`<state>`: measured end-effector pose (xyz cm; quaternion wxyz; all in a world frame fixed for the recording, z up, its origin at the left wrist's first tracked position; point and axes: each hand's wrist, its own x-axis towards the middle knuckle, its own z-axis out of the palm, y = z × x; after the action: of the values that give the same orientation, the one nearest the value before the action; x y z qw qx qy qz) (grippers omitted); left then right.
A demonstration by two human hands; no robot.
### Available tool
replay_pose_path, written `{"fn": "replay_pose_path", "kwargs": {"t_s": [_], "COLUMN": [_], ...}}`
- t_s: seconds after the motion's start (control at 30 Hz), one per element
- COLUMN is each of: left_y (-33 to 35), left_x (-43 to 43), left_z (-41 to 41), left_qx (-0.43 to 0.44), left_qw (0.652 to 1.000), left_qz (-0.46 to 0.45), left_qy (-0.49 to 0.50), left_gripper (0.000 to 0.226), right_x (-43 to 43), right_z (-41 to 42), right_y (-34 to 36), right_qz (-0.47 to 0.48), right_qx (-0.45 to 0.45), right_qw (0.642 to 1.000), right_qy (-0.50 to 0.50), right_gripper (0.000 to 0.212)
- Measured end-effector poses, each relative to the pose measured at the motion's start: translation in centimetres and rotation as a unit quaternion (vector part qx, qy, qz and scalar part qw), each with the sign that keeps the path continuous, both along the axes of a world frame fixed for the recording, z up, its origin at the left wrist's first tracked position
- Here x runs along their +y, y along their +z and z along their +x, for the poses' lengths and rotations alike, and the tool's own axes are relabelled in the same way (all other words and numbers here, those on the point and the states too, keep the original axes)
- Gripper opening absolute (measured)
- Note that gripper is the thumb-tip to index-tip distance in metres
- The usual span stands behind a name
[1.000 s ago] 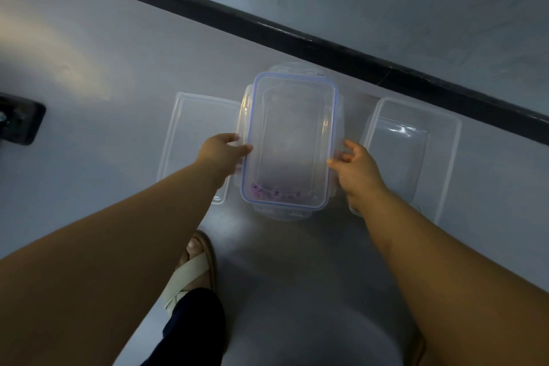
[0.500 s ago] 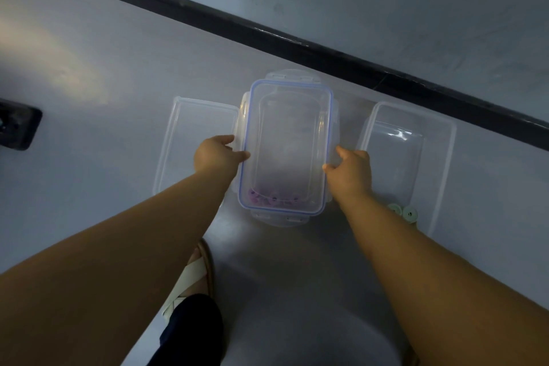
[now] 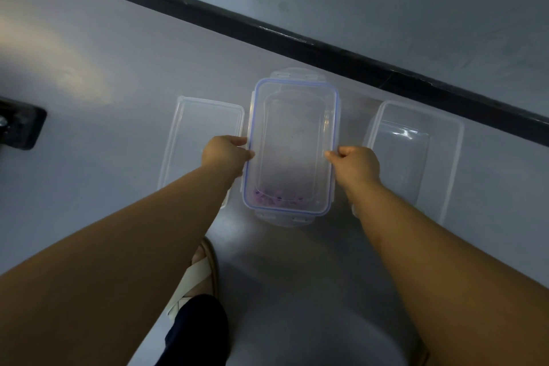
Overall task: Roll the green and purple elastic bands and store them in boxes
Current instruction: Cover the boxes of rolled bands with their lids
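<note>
A clear box with a blue-rimmed lid sits on the grey floor, its lid on top. Rolled purple bands show through the plastic at its near end. My left hand grips the lid's left edge and my right hand grips its right edge, fingers curled down over the side. A second clear box stands open to the right; my right forearm hides its near corner. No green bands are visible.
A loose clear lid lies flat to the left of the middle box. A black skirting strip runs along the wall behind. A dark object sits at the left edge. My sandalled foot is below.
Both hands shifted slightly along the lid's sides and curled tighter on its edges. The green rolls seen in the right box half a second ago are now hidden by my right forearm.
</note>
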<state>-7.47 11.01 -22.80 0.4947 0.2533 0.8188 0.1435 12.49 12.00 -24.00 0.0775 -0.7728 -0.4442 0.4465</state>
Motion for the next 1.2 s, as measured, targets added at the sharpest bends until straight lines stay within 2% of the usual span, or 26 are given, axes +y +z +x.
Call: {"fn": "replay_pose_path", "kwargs": {"t_s": [0.13,0.4,0.57,0.73,0.87,1.0,1.1,1.2], "left_y": [0.2,0.3,0.3,0.7,0.9,1.2,1.0,0.7], "left_x": [0.2,0.5,0.7,1.4,1.9,2.5,2.8,2.7], "left_z": [0.1,0.0,0.0,0.6,0.6,0.5,0.5,0.4], "left_qx": [0.01,-0.035,-0.031,0.015,-0.037,-0.097,-0.108,-0.109], "left_qw": [1.0,0.999,0.999,0.998,0.998,0.993,0.993,0.993], "left_qz": [-0.006,-0.027,-0.027,-0.019,-0.037,-0.062,-0.053,-0.04], "left_qy": [-0.02,0.005,-0.013,-0.066,-0.042,-0.001,0.008,0.019], "left_gripper": [0.042,0.04,0.039,0.033,0.043,0.038,0.032,0.033], "right_x": [0.0,0.5,0.8,0.9,1.2,1.5,1.9,2.4], "right_z": [-0.1,-0.1,-0.1,-0.1,0.1,0.3,0.5,0.5], "right_y": [-0.1,-0.1,-0.1,-0.2,-0.3,-0.3,-0.2,-0.3], "right_qz": [-0.006,-0.063,-0.07,-0.068,-0.075,-0.095,-0.104,-0.08], "right_qx": [0.048,0.127,0.127,0.111,0.107,0.117,0.111,0.069], "right_qw": [0.997,0.981,0.982,0.986,0.987,0.984,0.984,0.994], "right_qy": [-0.06,-0.129,-0.12,-0.106,-0.095,-0.094,-0.089,-0.01], "right_gripper": [0.031,0.029,0.023,0.025,0.027,0.025,0.027,0.025]}}
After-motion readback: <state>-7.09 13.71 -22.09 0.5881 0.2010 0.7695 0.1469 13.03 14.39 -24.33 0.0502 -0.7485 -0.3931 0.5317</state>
